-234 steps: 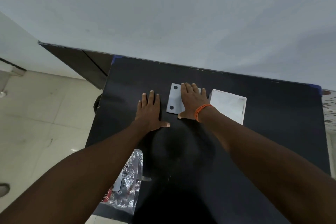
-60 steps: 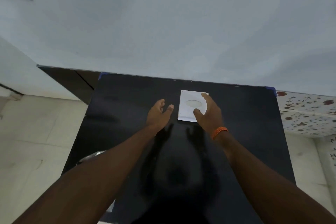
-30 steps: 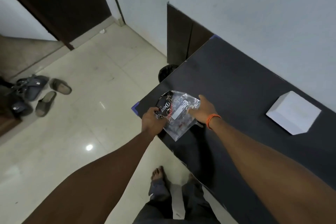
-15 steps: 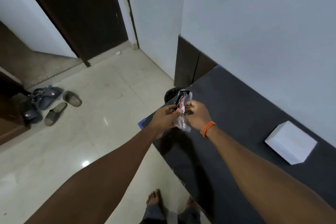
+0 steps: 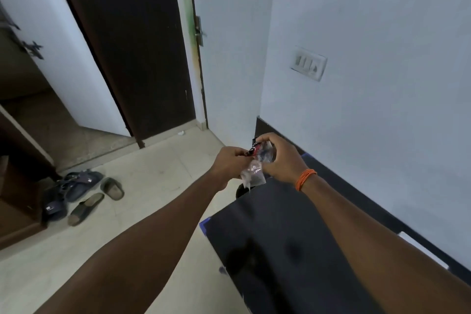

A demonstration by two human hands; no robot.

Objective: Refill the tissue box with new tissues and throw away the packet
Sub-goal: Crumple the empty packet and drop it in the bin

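Observation:
The clear plastic tissue packet (image 5: 254, 173), with red and black print, is crumpled between both hands above the far left end of the black table (image 5: 275, 237). My left hand (image 5: 229, 163) pinches its left side. My right hand (image 5: 283, 158), with an orange band at the wrist, closes over its top and right side. The white tissue box (image 5: 423, 250) lies at the right on the table by the wall, mostly hidden behind my right forearm. A dark round bin (image 5: 240, 190) peeks out below the packet, just past the table's end.
A cream tiled floor (image 5: 153, 186) lies left of the table. Several sandals (image 5: 81, 194) sit on the floor near a brown cabinet. A dark door (image 5: 127, 46) stands at the back. A switch plate (image 5: 308, 64) is on the white wall.
Both hands picked the packet up off the table's near corner, squeezed it smaller and carried it up and toward the table's far end. The view turned left and rose.

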